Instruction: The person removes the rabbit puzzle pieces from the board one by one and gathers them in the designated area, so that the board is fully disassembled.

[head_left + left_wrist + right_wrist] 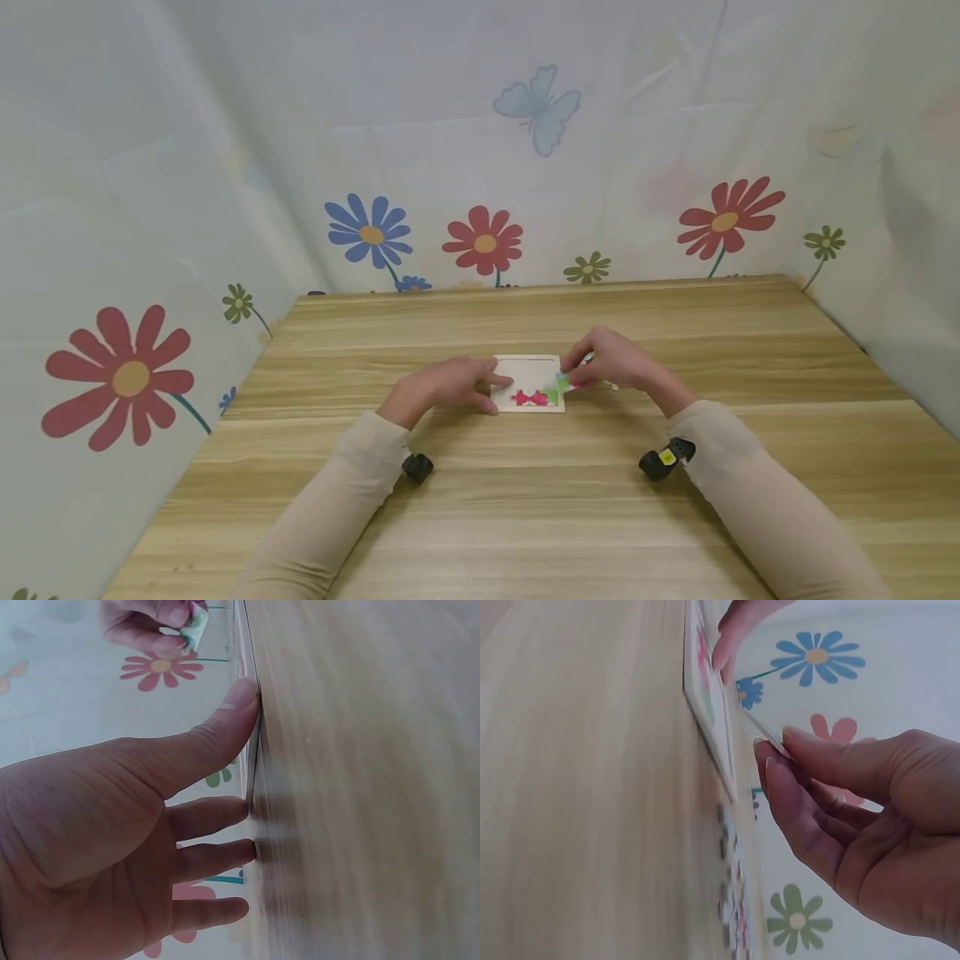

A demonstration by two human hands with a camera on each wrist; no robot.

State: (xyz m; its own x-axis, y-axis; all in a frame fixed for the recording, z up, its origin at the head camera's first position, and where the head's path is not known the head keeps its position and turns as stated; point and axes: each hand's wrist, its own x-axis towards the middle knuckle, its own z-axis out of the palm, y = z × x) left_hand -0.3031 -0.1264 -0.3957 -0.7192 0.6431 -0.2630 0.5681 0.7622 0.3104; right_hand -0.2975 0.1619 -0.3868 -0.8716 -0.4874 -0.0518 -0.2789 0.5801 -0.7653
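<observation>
A white puzzle tray (525,372) lies on the table, with pink and green puzzle pieces (530,398) set along its near edge. My left hand (459,385) rests at the tray's left side, thumb and fingers spread and touching its edge and the tabletop. Over the tray's right edge, my right hand (613,360) pinches a puzzle piece (765,733) between thumb and fingers. The left wrist view shows that piece's printed face, green and white with some pink. Loose puzzle pieces (735,889) lie to the right of the tray, mostly hidden under my right hand in the head view.
The wood-grain table (517,500) spreads out around the tray. Behind it and at both sides hangs a white curtain (420,108) printed with flowers and a butterfly. A small black camera sits at each wrist, including the right wrist camera (660,463).
</observation>
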